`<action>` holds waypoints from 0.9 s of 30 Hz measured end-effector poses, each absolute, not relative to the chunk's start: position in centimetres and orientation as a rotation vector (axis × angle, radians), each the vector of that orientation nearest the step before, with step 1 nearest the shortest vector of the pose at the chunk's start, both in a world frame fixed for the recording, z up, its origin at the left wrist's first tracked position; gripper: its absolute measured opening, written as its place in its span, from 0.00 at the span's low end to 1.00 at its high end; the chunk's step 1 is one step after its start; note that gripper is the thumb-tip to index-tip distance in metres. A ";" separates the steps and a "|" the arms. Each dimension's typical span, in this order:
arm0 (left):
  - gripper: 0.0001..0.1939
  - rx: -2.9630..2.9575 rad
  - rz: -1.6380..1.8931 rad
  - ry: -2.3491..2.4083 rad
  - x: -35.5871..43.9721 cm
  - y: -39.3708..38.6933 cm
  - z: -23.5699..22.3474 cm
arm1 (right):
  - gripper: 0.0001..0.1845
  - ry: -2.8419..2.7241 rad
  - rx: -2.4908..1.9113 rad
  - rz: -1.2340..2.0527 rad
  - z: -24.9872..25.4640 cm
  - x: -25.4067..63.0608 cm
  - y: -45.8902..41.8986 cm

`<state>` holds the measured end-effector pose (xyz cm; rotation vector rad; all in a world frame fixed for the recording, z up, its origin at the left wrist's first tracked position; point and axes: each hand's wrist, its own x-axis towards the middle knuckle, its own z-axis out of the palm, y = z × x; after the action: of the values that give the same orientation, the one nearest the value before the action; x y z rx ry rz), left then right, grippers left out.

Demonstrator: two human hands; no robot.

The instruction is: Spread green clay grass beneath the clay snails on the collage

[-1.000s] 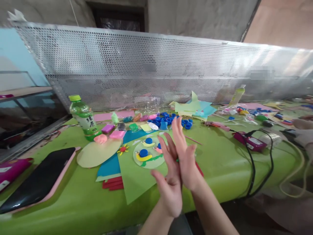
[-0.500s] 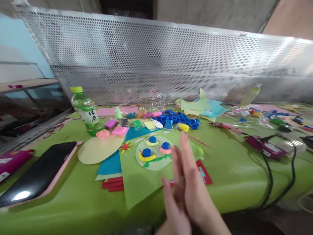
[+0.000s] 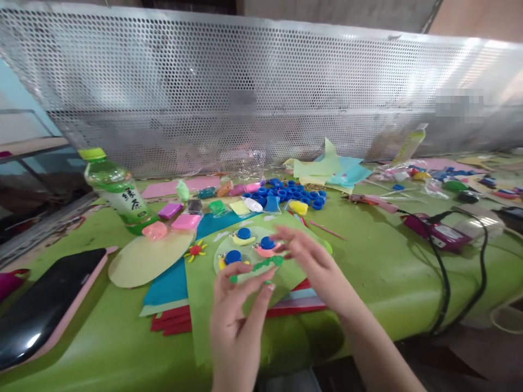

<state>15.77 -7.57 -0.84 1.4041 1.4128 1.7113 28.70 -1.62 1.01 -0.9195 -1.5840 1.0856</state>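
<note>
My left hand (image 3: pixel 237 321) is over the front of a light-green paper sheet (image 3: pixel 200 305), thumb and forefinger pinched on a small bit of green clay (image 3: pixel 268 282). My right hand (image 3: pixel 312 264) hovers above the sheet's right side, its fingers apart and slightly blurred, with nothing visible in them. On the sheet lies a pale round piece with snail figures made of blue bottle caps (image 3: pixel 233 257) and yellow or pink clay. A wavy green clay strip (image 3: pixel 265 263) runs below them, partly hidden by my left fingers. A red and yellow clay sun (image 3: pixel 196 250) sits at the upper left.
Packets of coloured clay (image 3: pixel 186 221) and a heap of blue caps (image 3: pixel 286 191) lie behind. To the left are a green tea bottle (image 3: pixel 122 196) and a black phone-like device (image 3: pixel 57 299). A corded glue gun (image 3: pixel 373 203) and a magenta box (image 3: pixel 437 234) are right.
My palms, pressed together before, have come apart. The left hand has moved left and now pinches a green clay bit; the right has opened. The view has shifted slightly.
</note>
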 end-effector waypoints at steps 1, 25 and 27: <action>0.08 1.456 1.722 1.439 15.0 -7.3 -0.7 | 0.18 -1.718 -0.919 1.124 1.1 28.8 -2.2; 0.06 2.361 1.324 2.131 11.2 -7.1 -3.1 | 0.10 -1.952 -1.204 0.567 -2.2 28.0 -2.6; 0.06 2.374 1.283 2.223 11.2 -6.9 -3.4 | 0.10 -1.993 -1.231 0.472 -2.6 28.0 -2.6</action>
<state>11.22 -6.89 -3.36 2.3741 2.2228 1.2833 27.97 -2.56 -2.65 -1.2314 -1.9931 0.4718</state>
